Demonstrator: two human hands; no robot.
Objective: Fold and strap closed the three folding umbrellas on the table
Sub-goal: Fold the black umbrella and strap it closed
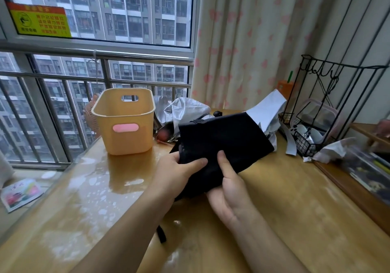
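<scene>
A black folding umbrella (223,139) is held just above the wooden table (285,198), its canopy loose and its silver lining (267,110) showing at the far end. My left hand (179,173) grips its near left edge, thumb on top of the fabric. My right hand (228,186) holds it from below on the right, thumb pressed on the cloth. A black strap (161,233) hangs under my left forearm. Behind lies a crumpled silver umbrella (185,110) with a reddish handle (163,134). I see no third umbrella.
A yellow plastic basket (124,122) stands at the back left of the table. A black wire rack (316,112) and crumpled white paper (333,150) sit at the right, beside a lower shelf with books (371,171). Window railing and curtain lie behind.
</scene>
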